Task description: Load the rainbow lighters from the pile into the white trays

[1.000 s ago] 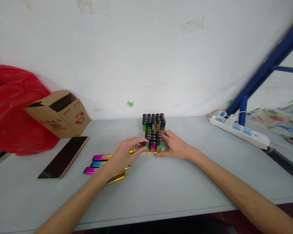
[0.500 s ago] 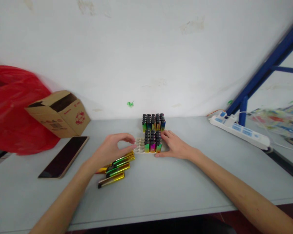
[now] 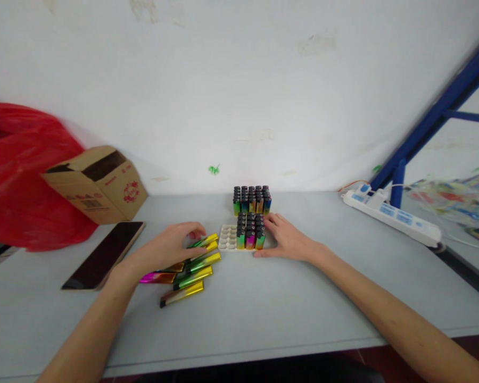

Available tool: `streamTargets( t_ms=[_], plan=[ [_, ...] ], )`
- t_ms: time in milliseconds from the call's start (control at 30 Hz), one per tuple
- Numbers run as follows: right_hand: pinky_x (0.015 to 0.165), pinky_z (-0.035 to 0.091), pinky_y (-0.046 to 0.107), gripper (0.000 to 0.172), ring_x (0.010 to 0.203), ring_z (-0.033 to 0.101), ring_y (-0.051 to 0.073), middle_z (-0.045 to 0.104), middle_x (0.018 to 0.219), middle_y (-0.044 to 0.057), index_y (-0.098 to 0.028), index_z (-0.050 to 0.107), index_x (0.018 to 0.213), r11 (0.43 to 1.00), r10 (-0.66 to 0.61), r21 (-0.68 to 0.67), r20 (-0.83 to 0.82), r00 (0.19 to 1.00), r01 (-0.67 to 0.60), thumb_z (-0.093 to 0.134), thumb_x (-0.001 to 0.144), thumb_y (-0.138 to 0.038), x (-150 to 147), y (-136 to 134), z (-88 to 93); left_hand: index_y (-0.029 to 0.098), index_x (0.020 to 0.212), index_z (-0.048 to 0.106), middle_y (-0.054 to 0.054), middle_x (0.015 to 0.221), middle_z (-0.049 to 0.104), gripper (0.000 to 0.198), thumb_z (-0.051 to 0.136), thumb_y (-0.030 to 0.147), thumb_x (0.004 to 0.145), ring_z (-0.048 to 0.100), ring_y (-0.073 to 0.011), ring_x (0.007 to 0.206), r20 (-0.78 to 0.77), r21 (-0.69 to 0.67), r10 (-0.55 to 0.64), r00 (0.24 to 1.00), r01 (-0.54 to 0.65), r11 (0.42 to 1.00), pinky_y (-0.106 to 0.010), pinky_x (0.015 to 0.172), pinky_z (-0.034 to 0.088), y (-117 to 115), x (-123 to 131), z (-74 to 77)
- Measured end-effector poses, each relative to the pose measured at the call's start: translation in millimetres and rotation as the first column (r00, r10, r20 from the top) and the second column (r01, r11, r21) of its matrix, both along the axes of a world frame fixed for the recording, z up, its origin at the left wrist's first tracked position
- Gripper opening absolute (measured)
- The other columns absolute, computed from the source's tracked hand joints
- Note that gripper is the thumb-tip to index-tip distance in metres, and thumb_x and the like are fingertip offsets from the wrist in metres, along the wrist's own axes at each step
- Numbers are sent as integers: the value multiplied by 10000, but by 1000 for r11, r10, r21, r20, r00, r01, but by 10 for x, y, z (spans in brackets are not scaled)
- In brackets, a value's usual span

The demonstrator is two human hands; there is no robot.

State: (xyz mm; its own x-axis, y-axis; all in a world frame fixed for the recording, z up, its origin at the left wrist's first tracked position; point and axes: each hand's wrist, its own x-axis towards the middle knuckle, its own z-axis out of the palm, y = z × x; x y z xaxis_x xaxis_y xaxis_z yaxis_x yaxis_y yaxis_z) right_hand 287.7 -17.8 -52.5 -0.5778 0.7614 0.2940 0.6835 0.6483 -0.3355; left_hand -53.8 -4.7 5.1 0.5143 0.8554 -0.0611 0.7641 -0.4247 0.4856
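Observation:
My left hand [image 3: 170, 246] hovers over a loose pile of shiny lighters, its thumb and fingers apart around the upper ones. One green and gold lighter [image 3: 203, 260] lies below its thumb; the hand partly hides others. To the right, a white tray with round sockets [image 3: 227, 238] holds rows of upright lighters [image 3: 250, 234] with black tops, and its left columns of sockets are bare. My right hand [image 3: 285, 239] grips the tray's right end, thumb along the front edge and fingers behind, against the lighters.
Behind the tray stands another block of upright lighters [image 3: 252, 201]. A phone [image 3: 106, 255], a cardboard box [image 3: 98, 186] and a red plastic bag [image 3: 27, 181] are at the left. On the right lie a white power strip [image 3: 391, 213] and a blue metal frame [image 3: 423, 127].
My left hand has moved left and slightly down from the tray's bare sockets to the lighter pile. My right hand stays at the tray.

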Motion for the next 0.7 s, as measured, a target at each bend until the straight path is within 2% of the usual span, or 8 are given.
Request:
streamTargets(
  t_ms=[200, 400, 467, 567, 633, 700],
  plan=[
    [970, 530, 535, 760, 1081, 571, 344, 604, 1178, 161, -150, 606, 1221, 1000, -1, 5, 6, 1000, 1, 734, 778, -754, 6, 2, -7, 226, 991, 767, -59, 1022, 763, 375, 624, 546, 857, 686, -275, 973, -123, 35, -13, 992, 18, 999, -360, 908, 501, 57, -116, -2],
    [1009, 519, 522, 788, 1090, 570, 335, 593, 1212, 163, -144, 593, 1256, 1000, 5, -4, -8, 1000, -5, 755, 768, -742, 11, 1, -10, 225, 887, 751, -65, 952, 765, 293, 646, 493, 831, 694, -287, 920, -102, 96, 45, 994, -35, 995, -368, 861, 506, 97, -161, -77],
    [1009, 518, 523, 791, 1094, 570, 336, 593, 1214, 163, -145, 591, 1263, 1000, 5, -11, -10, 1000, -5, 751, 771, -743, 11, 1, -12, 223, 896, 721, -56, 926, 761, 283, 654, 492, 841, 696, -275, 896, 4, 142, 89, 996, -88, 986, -361, 837, 511, 95, -144, -73],
    [1009, 517, 532, 792, 1102, 569, 343, 596, 1214, 170, -140, 594, 1260, 1000, 0, -17, -14, 1000, 0, 756, 768, -740, 7, -1, -10, 215, 950, 676, -42, 886, 751, 329, 690, 528, 847, 701, -239, 829, 310, 119, 141, 940, -186, 975, -339, 788, 535, 67, -88, -26],
    [1004, 517, 535, 781, 1101, 569, 345, 597, 1213, 172, -144, 599, 1251, 1000, -3, -12, -15, 1000, 3, 758, 769, -737, 5, -4, -7, 206, 967, 676, -35, 838, 741, 368, 766, 523, 802, 693, -212, 749, 518, 27, 190, 834, -239, 971, -321, 735, 550, 34, -40, 26],
    [990, 522, 535, 762, 1095, 569, 346, 599, 1209, 170, -150, 605, 1237, 1000, -2, -7, -12, 1000, 2, 755, 772, -736, 4, -6, -6, 193, 948, 695, -31, 794, 727, 372, 836, 478, 755, 676, -193, 704, 672, -58, 250, 697, -286, 956, -305, 701, 556, 0, 11, 81]
  ],
)
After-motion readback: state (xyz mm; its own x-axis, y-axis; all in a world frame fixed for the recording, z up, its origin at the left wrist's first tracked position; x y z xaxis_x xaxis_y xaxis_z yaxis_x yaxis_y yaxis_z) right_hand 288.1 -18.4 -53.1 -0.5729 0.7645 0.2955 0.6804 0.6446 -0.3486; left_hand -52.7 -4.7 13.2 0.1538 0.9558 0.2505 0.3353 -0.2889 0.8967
